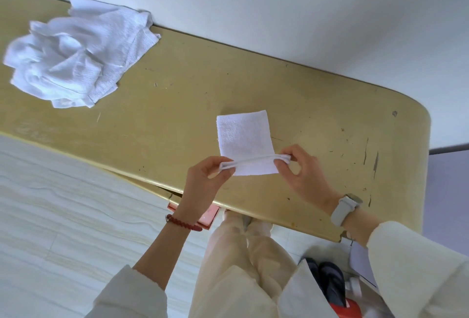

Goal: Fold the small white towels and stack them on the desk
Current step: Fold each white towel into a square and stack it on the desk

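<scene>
A small white towel [243, 137] lies on the gold desk [177, 84], folded into a narrow rectangle whose near edge is lifted and doubled over. My left hand [205, 178] pinches the left end of that lifted edge. The right end of the same edge is pinched by my right hand [302, 168], between thumb and fingers. A loose heap of unfolded white towels [76, 51] sits at the desk's far left, against the wall.
The desk runs along a white wall [253, 0] and ends in a rounded corner on the right. A pink box [208, 216] sticks out from under the near edge. Dark shoes [327, 279] and a red object [345, 310] lie on the floor at lower right.
</scene>
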{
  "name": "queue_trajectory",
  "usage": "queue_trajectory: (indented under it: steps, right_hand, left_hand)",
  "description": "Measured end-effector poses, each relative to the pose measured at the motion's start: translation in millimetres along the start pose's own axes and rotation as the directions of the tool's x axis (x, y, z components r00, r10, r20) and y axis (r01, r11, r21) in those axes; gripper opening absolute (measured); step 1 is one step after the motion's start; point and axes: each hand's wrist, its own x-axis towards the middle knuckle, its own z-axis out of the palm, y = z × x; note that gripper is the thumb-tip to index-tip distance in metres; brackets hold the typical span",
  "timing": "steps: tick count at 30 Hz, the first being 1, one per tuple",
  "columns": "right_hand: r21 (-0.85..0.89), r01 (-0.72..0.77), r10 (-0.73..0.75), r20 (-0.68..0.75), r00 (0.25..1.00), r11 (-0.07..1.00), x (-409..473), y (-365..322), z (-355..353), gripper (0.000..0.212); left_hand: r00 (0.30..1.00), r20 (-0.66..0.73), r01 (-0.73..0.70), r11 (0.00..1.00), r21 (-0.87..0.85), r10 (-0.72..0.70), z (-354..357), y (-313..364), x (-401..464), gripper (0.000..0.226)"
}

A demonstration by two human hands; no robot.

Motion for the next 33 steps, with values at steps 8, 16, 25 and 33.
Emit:
queue_trajectory:
  steps: [8,16,25,33]
  right_hand:
    - [0.041,-0.198,0.2,-0.05,0.979,0.979,64,-2,23,0.006]
    - [-0.198,-0.31,0.27,-0.208,0.94,0.93,100,13,59,0.022]
    - [-0.333,-0.425,0.341,-0.282,0.897,0.842,114,14,67,0.026]
    - [-0.279,-0.504,0.419,-0.312,0.852,0.817,117,9,68,0.024]
  left_hand:
    - [0.985,-0.12,0.106,0.983,-0.152,-0.125,13,-4,51,0.018]
    - [0.944,-0.329,0.117,0.941,0.318,-0.006,35,-13,102,0.023]
    - [0.93,-0.362,0.281,0.767,0.577,-0.069,40,-4,118,0.029]
    - [0.919,-0.377,0.354,0.667,0.656,-0.116,40,2,122,0.022]
